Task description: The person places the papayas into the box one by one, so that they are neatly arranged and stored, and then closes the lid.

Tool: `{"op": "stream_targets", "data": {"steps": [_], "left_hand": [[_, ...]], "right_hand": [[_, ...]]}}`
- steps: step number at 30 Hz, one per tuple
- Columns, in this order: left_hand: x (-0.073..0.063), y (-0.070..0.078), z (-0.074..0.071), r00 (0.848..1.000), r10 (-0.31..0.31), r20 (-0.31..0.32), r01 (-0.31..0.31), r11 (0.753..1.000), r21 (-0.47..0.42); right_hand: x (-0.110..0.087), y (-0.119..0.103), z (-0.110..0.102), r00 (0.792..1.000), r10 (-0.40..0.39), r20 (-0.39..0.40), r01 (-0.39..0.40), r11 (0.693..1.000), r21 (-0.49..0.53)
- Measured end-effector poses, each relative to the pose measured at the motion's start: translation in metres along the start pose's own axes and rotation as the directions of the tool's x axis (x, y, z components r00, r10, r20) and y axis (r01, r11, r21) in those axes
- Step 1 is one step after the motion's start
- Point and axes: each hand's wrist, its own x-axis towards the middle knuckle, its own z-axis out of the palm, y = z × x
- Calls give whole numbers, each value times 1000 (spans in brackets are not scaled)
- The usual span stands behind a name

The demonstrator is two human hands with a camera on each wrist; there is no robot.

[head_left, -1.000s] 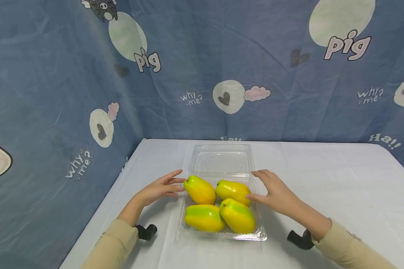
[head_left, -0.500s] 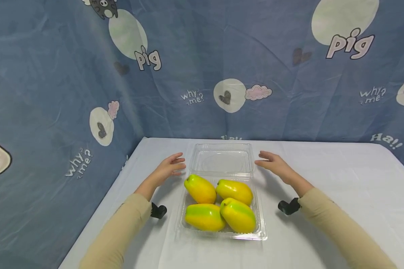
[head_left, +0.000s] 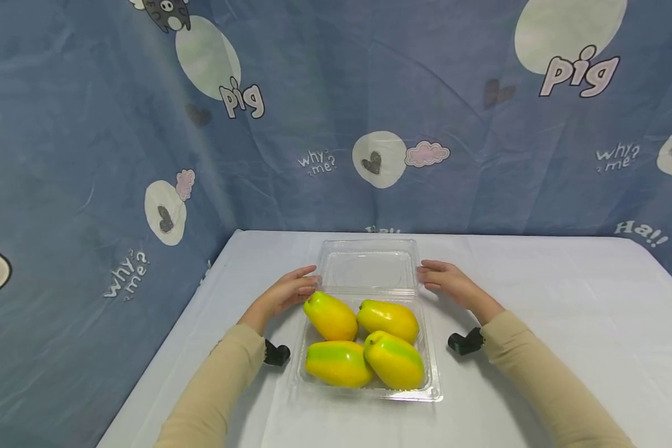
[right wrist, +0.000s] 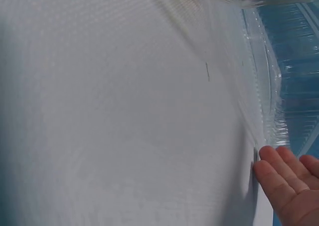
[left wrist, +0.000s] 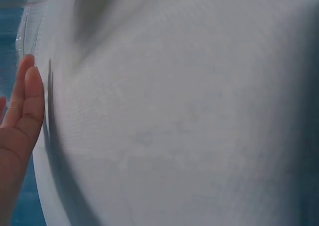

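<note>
A clear plastic clamshell box (head_left: 432,381) lies opened on the table, its lid (head_left: 368,269) folded back at the far side. Several yellow-green papayas fill its base, among them a front left papaya (head_left: 338,364) and a back right papaya (head_left: 389,319). My left hand (head_left: 289,291) is at the lid's left edge, fingers extended; in the left wrist view the same hand (left wrist: 22,111) shows straight fingers near clear plastic. My right hand (head_left: 449,283) is at the lid's right edge, its fingers fairly straight. Whether either hand touches the lid I cannot tell.
A white cloth covers the table (head_left: 549,323). Behind it and on the left hangs a blue printed curtain (head_left: 291,93). A black wrist camera (head_left: 277,353) sits by the left sleeve and another black camera (head_left: 466,341) by the right sleeve.
Both hands have moved from beside the box's base to the far side, then inward to the lid's left and right edges. The papayas and box stay put.
</note>
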Motion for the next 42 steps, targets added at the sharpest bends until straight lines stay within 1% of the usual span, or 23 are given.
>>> {"op": "stream_targets", "data": {"steps": [4,7,9,16,23,27,30,33,38,42], "left_hand": [[-1,0,0,1000,-4,10,4,1000,-12],[-1,1,-1,1000,-15,3,15,1000,-14],[-1,0,-2,1000,-11,9,11,1000,-14],[-4,2,-3,999,29,42,-28,999,-18],[-8,7,-6,993,96,68,-98,995,31],[-8,10,-5,992,112,60,-114,993,37],[-9,12,-5,991,125,42,-126,992,27],[-11,13,-4,988,153,29,-154,988,27],[-14,15,-4,980,197,15,-198,980,28],[-16,17,-3,978,207,-20,-206,977,53]], "right_hand": [[2,0,2,1000,15,0,-15,1000,3],[2,0,3,1000,11,4,-11,1000,5],[2,-1,4,1000,7,6,-7,1000,10],[2,-2,4,1000,11,-10,-11,1000,20],[1,-6,5,999,-43,-15,44,998,44],[0,-9,6,998,-54,-36,56,997,44],[-1,-11,6,996,-57,-63,60,998,35],[-3,-14,7,994,-70,-87,73,997,26],[-4,-16,10,987,-98,-128,102,994,24],[-5,-19,13,978,-118,-171,123,992,17]]}}
